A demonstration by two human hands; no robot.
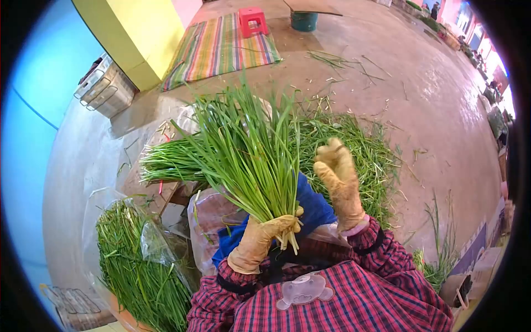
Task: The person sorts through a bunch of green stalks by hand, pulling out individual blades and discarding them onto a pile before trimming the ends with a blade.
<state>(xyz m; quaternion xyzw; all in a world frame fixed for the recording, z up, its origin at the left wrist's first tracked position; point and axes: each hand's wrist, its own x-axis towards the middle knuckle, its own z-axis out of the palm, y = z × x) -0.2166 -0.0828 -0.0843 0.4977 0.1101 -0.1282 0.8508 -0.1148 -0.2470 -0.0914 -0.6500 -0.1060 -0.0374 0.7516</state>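
My left hand (258, 243), in a yellowish glove, is wrapped round the pale lower stems of a bunch of garlic chives (251, 160). The long green leaves fan out upward and away from me, and the cut stem ends poke out below my fingers. My right hand (338, 180), gloved too, is raised to the right of the bunch with its fingers apart and slightly bent, touching nothing. Behind the held bunch, another bundle of chives (171, 161) lies with its pale ends to the left. Loose green leaves (359, 160) form a heap beyond my right hand.
A clear plastic bag of greens (135, 265) stands at my left. Farther off are a striped mat (215, 50), a red stool (253, 22), a teal tub (303, 21) under a board, and a crate (105, 88) beside a yellow pillar (141, 39). Cardboard boxes (481, 271) stand at right.
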